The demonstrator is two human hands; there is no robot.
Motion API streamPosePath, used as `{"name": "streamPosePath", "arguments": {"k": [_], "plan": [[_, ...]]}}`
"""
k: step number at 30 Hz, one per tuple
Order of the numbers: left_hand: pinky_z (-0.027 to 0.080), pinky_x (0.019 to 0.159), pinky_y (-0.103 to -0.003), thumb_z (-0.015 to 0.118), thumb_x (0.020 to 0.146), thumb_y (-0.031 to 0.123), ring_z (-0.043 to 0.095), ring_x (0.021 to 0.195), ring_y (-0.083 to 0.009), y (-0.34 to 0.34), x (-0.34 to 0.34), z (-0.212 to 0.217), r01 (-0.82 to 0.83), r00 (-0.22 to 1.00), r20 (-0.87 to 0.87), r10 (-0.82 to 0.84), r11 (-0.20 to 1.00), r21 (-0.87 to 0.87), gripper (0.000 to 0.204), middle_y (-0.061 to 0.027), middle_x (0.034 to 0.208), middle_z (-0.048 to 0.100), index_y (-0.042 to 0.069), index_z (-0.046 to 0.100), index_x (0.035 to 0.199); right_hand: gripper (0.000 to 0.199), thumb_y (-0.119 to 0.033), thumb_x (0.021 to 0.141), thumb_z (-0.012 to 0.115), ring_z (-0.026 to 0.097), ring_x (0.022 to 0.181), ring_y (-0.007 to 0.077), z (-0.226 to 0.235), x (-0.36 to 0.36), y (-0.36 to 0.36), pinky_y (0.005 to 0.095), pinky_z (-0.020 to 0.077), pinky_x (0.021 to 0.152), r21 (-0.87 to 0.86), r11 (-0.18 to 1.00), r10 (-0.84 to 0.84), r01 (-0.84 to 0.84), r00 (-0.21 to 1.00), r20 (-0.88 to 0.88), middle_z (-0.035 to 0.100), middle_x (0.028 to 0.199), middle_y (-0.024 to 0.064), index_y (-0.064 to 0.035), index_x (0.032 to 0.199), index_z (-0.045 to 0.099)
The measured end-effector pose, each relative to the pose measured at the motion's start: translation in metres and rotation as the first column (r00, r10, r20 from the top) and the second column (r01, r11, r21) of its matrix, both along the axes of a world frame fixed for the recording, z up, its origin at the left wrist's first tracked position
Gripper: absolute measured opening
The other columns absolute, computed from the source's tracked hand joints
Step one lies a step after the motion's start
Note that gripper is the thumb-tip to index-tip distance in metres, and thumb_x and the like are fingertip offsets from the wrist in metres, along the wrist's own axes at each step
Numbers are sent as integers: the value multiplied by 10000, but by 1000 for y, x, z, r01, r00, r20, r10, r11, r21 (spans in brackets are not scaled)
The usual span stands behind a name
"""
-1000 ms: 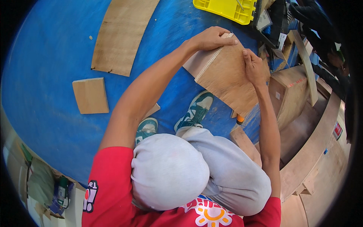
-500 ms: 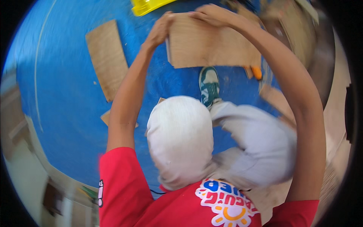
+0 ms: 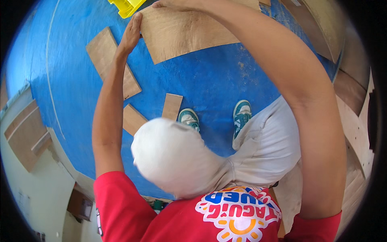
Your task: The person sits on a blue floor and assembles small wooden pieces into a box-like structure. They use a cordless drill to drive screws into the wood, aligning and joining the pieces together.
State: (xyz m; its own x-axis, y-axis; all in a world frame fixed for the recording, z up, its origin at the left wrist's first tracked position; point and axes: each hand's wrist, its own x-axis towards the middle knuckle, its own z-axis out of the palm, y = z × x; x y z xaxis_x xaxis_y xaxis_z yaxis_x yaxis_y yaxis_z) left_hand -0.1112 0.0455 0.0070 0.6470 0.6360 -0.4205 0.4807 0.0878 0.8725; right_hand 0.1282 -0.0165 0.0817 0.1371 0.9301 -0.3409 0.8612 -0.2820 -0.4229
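A wide plywood board [image 3: 189, 34] lies flat or nearly so at the far side, over the blue floor covering. My left hand [image 3: 131, 34] grips its left edge near the far corner, fingers together. Reaching across from the right, my right hand [image 3: 174, 4] holds the board's far edge, close to the left one; its fingers are partly cut off by the top of the picture. Just beyond my left hand sits a yellow plastic object [image 3: 128, 5], only partly in view.
A long wooden panel [image 3: 105, 50] lies to the left, with two smaller wood pieces [image 3: 172, 105] [image 3: 134, 119] nearer my knee. My shoes [image 3: 242, 115] rest on the blue floor covering [image 3: 209, 86]. Larger sheets [image 3: 316, 30] stand at the far right.
The board and both hands have shifted left and farther away in the picture. Both shoes now show. An orange object near the board's right end is no longer in view.
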Motion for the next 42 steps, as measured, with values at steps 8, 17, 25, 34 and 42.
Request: {"name": "streamPosePath", "arguments": {"k": [8,17,25,34,42], "plan": [[571,897,-426,690,953,468,711,1023,-234,-20,-10,24,-370,925,-154,346,914,-168,544,-148,1069,757,3,695,1234,630,-572,950,600,711,1011,434,-7,-6,-5,495,568,893,150,986,85,-79,996,-34,726,1033,293,37,968,760],[512,1055,-401,885,742,520,621,1258,-284,-121,-39,18,-275,961,28,275,941,198,986,-174,1364,648,16,486,1490,588,-535,982,572,704,882,458,-49,-1,-24,532,558,832,298,923,228,-245,969,92,713,846,263,24,944,750],[460,1118,-406,995,617,296,575,1328,-291,-169,-27,38,-402,913,120,390,910,100,1123,-174,1399,631,19,426,1546,676,-666,1008,465,671,976,458,-41,15,-53,502,526,845,41,999,10,-3,982,-187,722,981,234,-51,956,739],[470,1092,-372,912,784,189,607,1255,-235,-163,-20,55,-397,918,-39,395,912,-103,892,-126,1399,623,6,440,1519,708,-676,1013,438,655,1022,485,-48,19,-65,530,516,884,-32,997,-72,65,949,-307,718,1030,256,-34,953,732],[429,1138,-428,963,700,323,547,1361,-296,-158,-15,57,-44,992,-112,61,989,144,1073,-204,1431,601,-6,392,1546,739,-692,1010,422,636,1021,510,-51,40,-104,551,499,864,7,987,-153,163,938,-310,703,1012,284,-10,944,699]]}}
